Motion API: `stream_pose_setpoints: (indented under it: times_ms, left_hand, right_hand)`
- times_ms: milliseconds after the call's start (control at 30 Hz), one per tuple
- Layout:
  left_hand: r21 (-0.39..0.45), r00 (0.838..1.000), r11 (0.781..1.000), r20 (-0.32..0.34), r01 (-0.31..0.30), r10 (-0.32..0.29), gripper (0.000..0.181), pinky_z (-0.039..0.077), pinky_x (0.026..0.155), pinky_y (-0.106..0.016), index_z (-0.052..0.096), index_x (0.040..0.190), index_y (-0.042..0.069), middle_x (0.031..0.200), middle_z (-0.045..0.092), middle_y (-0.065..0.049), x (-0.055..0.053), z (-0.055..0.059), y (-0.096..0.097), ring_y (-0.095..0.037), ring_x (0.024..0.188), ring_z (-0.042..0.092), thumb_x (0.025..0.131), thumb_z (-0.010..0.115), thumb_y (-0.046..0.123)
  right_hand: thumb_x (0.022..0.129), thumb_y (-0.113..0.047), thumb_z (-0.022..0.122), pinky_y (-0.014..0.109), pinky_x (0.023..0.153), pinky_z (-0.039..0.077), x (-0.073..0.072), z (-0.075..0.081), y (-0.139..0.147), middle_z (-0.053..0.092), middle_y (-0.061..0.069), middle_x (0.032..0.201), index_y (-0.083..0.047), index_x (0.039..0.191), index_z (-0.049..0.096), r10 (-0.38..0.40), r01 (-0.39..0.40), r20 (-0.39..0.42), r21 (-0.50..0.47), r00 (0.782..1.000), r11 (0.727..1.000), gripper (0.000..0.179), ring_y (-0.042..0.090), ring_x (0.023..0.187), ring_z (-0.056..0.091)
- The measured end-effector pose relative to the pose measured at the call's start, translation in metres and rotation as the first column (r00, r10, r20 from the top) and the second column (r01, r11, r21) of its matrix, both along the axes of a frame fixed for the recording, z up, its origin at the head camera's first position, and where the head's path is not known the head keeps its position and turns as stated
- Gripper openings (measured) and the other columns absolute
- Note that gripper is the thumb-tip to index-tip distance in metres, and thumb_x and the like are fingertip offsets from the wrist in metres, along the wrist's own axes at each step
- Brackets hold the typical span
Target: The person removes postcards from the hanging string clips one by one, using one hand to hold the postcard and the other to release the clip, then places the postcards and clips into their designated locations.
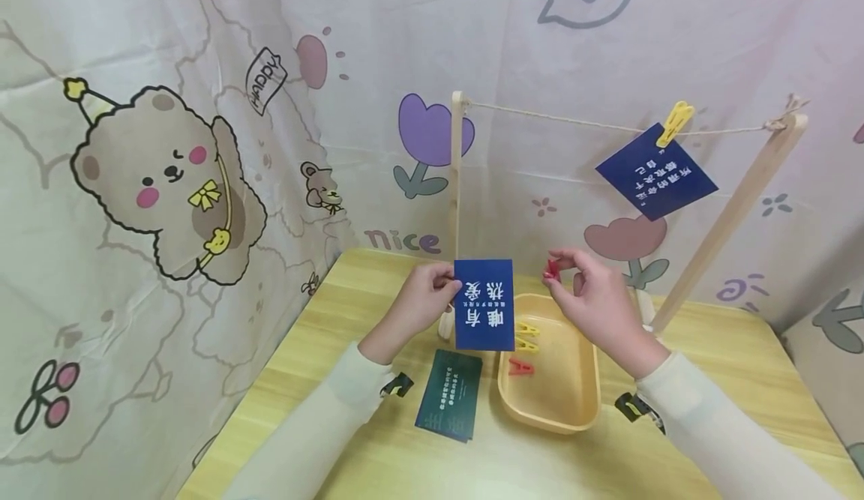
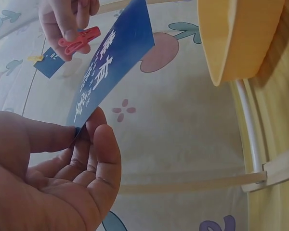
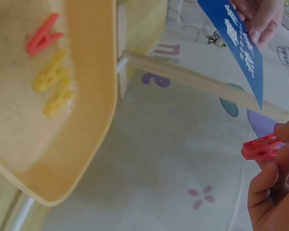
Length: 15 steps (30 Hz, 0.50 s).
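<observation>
A person in cream sleeves stands near me at a yellow wood-grain table [image 1: 715,387], both hands raised above it. The left hand [image 1: 432,288] pinches a dark blue rectangular card with white characters [image 1: 484,335] by its left edge, between thumb and fingers, holding it upright in the air near the left post of a pale wooden frame [image 1: 457,185]. The right hand [image 1: 601,301] pinches a small red plastic clothespin [image 1: 552,269] in its fingertips, to the right of that card and apart from it. A thin twine line [image 1: 560,117] runs between the frame's two posts; toward its right end hangs a second blue card with white writing [image 1: 656,174], tilted like a diamond, clipped at a corner by a yellow plastic clothespin [image 1: 676,122]. Below the hands sits a shallow orange-yellow plastic tray [image 1: 556,399], with two yellow clothespins [image 1: 526,338] and another red one [image 1: 520,367] lying near its left side. Just left of the tray, a small stack of cards, dark green on top [image 1: 451,399], lies on the table.
</observation>
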<state>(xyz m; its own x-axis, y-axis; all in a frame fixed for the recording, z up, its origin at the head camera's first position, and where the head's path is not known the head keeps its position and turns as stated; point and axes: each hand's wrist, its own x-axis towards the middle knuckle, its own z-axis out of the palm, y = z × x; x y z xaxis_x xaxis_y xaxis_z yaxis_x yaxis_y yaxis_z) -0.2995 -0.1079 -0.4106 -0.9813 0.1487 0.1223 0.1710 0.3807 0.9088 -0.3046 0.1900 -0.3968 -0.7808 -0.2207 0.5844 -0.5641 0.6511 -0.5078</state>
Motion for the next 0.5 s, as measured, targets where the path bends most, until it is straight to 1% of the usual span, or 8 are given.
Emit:
stream_pose_setpoints:
  times_ms: [67, 133, 200, 267, 333, 400, 433, 500]
  left_hand:
    - [0.002, 1.000, 1.000, 0.007, 0.003, -0.003, 0.021, 0.068, 0.079, -0.045, 0.073, 0.127, 0.002, 0.102, 0.075, -0.011, 0.002, -0.003, -0.002, -0.020, 0.082, 0.070, 0.112, 0.060, 0.010]
    - [0.008, 1.000, 1.000, 0.014, 0.003, -0.003, 0.022, 0.068, 0.081, -0.049, 0.072, 0.128, 0.001, 0.102, 0.075, -0.012, 0.004, -0.006, -0.005, -0.020, 0.082, 0.070, 0.112, 0.060, 0.009]
    - [0.012, 1.000, 1.000, 0.022, -0.002, 0.002, 0.022, 0.068, 0.082, -0.051, 0.072, 0.128, 0.001, 0.102, 0.076, -0.012, 0.005, -0.009, -0.007, -0.020, 0.082, 0.070, 0.112, 0.060, 0.009]
    - [0.011, 0.999, 1.000, 0.030, -0.013, 0.013, 0.022, 0.068, 0.080, -0.048, 0.072, 0.128, 0.001, 0.102, 0.076, -0.012, 0.006, -0.011, -0.009, -0.019, 0.082, 0.071, 0.111, 0.061, 0.009]
    - [0.011, 0.999, 1.000, 0.037, -0.024, 0.023, 0.022, 0.068, 0.077, -0.040, 0.072, 0.129, 0.001, 0.102, 0.077, -0.012, 0.007, -0.012, -0.011, -0.019, 0.082, 0.071, 0.111, 0.061, 0.009]
    - [0.008, 0.999, 1.000, 0.039, -0.029, 0.029, 0.024, 0.067, 0.074, -0.035, 0.072, 0.131, 0.000, 0.103, 0.077, -0.012, 0.008, -0.013, -0.012, -0.018, 0.082, 0.071, 0.111, 0.062, 0.009]
    - [0.011, 0.999, 0.999, 0.042, -0.033, 0.032, 0.024, 0.067, 0.075, -0.035, 0.072, 0.131, 0.000, 0.103, 0.077, -0.012, 0.009, -0.013, -0.013, -0.018, 0.082, 0.071, 0.111, 0.062, 0.009]
    - [0.015, 0.999, 0.999, 0.042, -0.032, 0.031, 0.026, 0.068, 0.078, -0.041, 0.071, 0.133, 0.000, 0.104, 0.077, -0.012, 0.009, -0.014, -0.014, -0.018, 0.082, 0.071, 0.111, 0.062, 0.009]
  right_hand:
    - [0.093, -0.010, 0.085, 0.027, 0.044, 0.035, 0.002, -0.005, -0.002, 0.080, 0.005, 0.103, -0.010, 0.121, 0.074, 0.001, -0.001, 0.025, 0.014, 1.000, 1.000, 0.030, 0.011, 0.052, 0.045]
    - [0.093, -0.010, 0.085, 0.027, 0.045, 0.036, 0.003, -0.011, -0.004, 0.080, 0.005, 0.102, -0.010, 0.116, 0.074, 0.008, -0.010, 0.060, 0.035, 0.998, 0.999, 0.026, 0.011, 0.053, 0.046]
    - [0.093, -0.012, 0.085, 0.027, 0.046, 0.038, 0.005, -0.017, -0.006, 0.080, 0.003, 0.102, -0.011, 0.115, 0.075, 0.013, -0.020, 0.114, 0.063, 0.993, 0.998, 0.024, 0.012, 0.054, 0.047]
    - [0.094, -0.014, 0.085, 0.028, 0.049, 0.041, 0.006, -0.025, -0.009, 0.079, 0.003, 0.102, -0.011, 0.114, 0.075, 0.017, -0.034, 0.181, 0.094, 0.983, 0.995, 0.023, 0.014, 0.057, 0.049]
    - [0.094, -0.015, 0.084, 0.029, 0.056, 0.047, 0.007, -0.035, -0.011, 0.079, 0.002, 0.100, -0.012, 0.114, 0.075, 0.017, -0.051, 0.241, 0.135, 0.970, 0.990, 0.022, 0.014, 0.063, 0.054]
    - [0.094, -0.015, 0.084, 0.033, 0.066, 0.053, 0.009, -0.045, -0.013, 0.078, 0.000, 0.098, -0.013, 0.112, 0.076, 0.020, -0.073, 0.290, 0.175, 0.957, 0.982, 0.020, 0.014, 0.071, 0.061]
    - [0.093, -0.015, 0.084, 0.035, 0.070, 0.056, 0.010, -0.050, -0.014, 0.078, -0.002, 0.096, -0.013, 0.110, 0.076, 0.023, -0.086, 0.309, 0.193, 0.951, 0.977, 0.019, 0.014, 0.075, 0.064]
    - [0.091, -0.013, 0.086, 0.038, 0.078, 0.059, 0.011, -0.062, -0.017, 0.077, -0.003, 0.093, -0.014, 0.105, 0.077, 0.038, -0.121, 0.338, 0.227, 0.940, 0.966, 0.016, 0.014, 0.083, 0.068]
